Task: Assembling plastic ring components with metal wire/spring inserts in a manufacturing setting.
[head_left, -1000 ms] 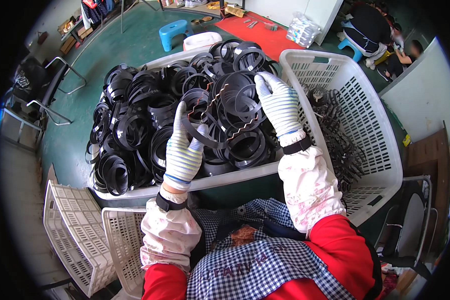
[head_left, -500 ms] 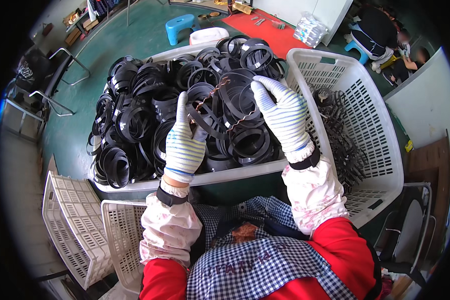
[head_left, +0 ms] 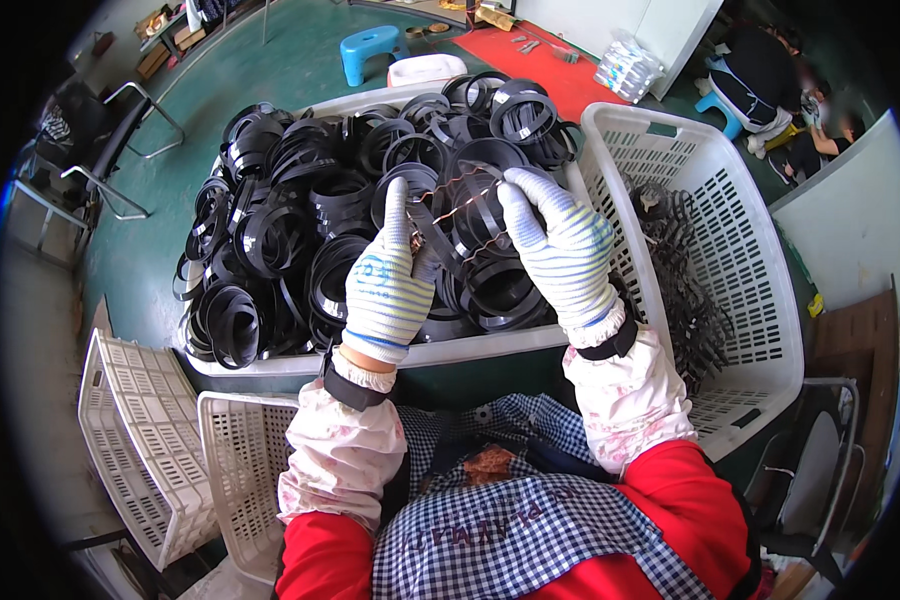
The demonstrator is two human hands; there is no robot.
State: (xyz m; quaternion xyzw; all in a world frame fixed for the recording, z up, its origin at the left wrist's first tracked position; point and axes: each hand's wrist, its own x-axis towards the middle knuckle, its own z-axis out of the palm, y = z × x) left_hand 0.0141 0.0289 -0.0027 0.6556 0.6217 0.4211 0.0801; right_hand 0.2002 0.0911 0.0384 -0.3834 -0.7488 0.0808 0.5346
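Observation:
My left hand (head_left: 388, 280), in a white glove with blue-green stripes, pinches one side of a looped black strip (head_left: 436, 240). Thin wavy copper-coloured lines run along this loop. Opposite it, my right hand (head_left: 560, 240), gloved alike, grips the other side between thumb and fingers. The loop is held up above a heap of black rings (head_left: 270, 240), which fills a wide white tray (head_left: 460, 349) in front of me. Where the fingertips meet the strip is partly hidden.
At the right stands a white slotted basket (head_left: 750, 250) holding many dark, thin strips (head_left: 685, 290). Pale slotted crates (head_left: 145, 440) stand at the lower left. Beyond the tray are a blue stool (head_left: 372, 52) and a red mat (head_left: 540, 70). Other people sit at the far right.
My left hand has moved right and slightly up, so the two hands are closer together. The loop between them has narrowed and turned. The view has shifted slightly.

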